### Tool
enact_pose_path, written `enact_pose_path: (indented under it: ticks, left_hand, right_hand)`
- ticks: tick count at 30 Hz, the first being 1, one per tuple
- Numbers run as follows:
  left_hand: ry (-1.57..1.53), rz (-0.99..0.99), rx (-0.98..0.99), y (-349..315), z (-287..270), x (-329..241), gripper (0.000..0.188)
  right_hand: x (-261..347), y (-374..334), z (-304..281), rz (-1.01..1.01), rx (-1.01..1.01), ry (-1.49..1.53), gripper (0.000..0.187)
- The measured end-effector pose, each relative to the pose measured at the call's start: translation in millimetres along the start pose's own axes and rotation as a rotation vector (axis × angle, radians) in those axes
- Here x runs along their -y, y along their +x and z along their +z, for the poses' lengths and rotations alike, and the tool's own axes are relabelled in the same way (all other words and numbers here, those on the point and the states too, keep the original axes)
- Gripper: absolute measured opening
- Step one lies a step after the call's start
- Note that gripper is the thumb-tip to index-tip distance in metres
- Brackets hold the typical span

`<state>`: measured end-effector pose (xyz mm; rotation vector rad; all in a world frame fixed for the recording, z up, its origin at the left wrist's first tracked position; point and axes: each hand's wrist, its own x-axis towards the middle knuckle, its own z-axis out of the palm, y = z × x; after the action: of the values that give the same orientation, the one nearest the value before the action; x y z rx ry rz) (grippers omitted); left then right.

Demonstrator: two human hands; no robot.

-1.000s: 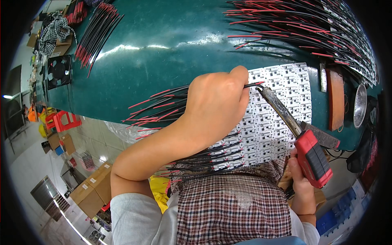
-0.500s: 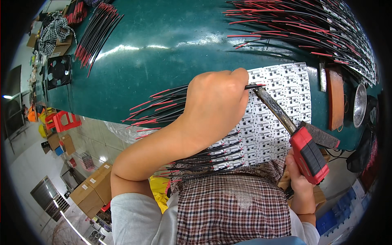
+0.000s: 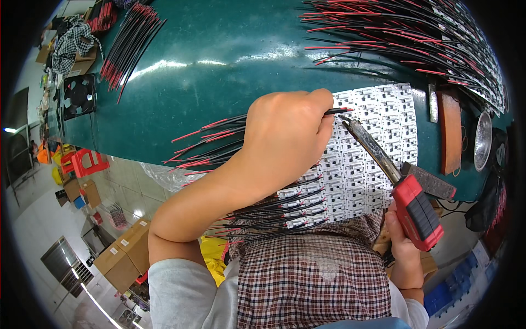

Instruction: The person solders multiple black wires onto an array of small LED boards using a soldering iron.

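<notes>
My left hand is closed, pinching black and red wires over the upper part of a white circuit board panel. The wires' front ends point right, and more black and red wires stretch out to the left behind the hand. My right hand grips a red and black soldering iron from below. Its metal tip reaches up and left, just below the pinched wire ends, with a small gap showing. A row of wires lies fixed along the panel's lower left; my left hand and forearm hide part of it.
Panels with many attached wires lie at the far right. A bundle of cut wires rests at the far left near a small black fan. Right of the panel are a brown block, a metal bowl and a grey bar.
My left hand has drawn slightly left with the wires, whose ends have come away from the iron's tip. The iron has shifted a little down and right at its handle.
</notes>
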<state>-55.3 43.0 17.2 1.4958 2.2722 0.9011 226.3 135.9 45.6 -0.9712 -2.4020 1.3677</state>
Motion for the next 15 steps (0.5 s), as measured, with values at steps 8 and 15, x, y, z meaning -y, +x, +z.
enact_pose_path:
  ticks: [8, 15]
  left_hand:
    - [0.037, 0.037, 0.017, -2, 0, -3, 0.017]
    - [0.093, 0.069, 0.035, 0, 1, -2, 0.018]
  right_hand:
    - [-1, 4, 7, -0.095, -0.051, 0.01, 0.025]
    - [-1, -12, -2, 0.11, -0.051, 0.013, 0.024]
